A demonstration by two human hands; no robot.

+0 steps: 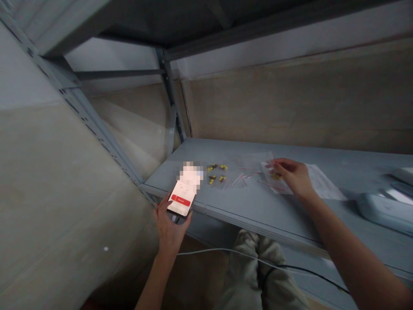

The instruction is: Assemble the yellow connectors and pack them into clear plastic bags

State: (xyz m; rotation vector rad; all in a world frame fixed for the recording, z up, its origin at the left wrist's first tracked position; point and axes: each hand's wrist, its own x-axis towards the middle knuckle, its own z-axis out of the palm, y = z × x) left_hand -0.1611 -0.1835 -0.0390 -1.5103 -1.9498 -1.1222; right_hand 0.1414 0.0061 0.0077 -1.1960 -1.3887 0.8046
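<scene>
My left hand point(173, 221) is wrapped round the lower part of a smartphone point(180, 202) at the shelf's front edge. The phone's screen is lit, with a red button near the bottom and a blurred-out patch at the top. Over the shelf, my right hand point(292, 174) has thumb and fingers pinched at a small clear zip bag point(273, 178) with a few yellowish pieces inside. To its left lie several more clear zip bags point(237, 178) with red-striped tops. Small yellow-and-dark parts point(217, 174) show in the bags nearest the phone.
A white sheet point(324, 183) lies right of the bags, and a pale blue-grey rounded object point(383, 211) sits farther right. The grey metal shelf point(258, 215) has an upright post point(97, 133) at left and another shelf overhead. A cable point(222, 249) hangs across my legs point(248, 275).
</scene>
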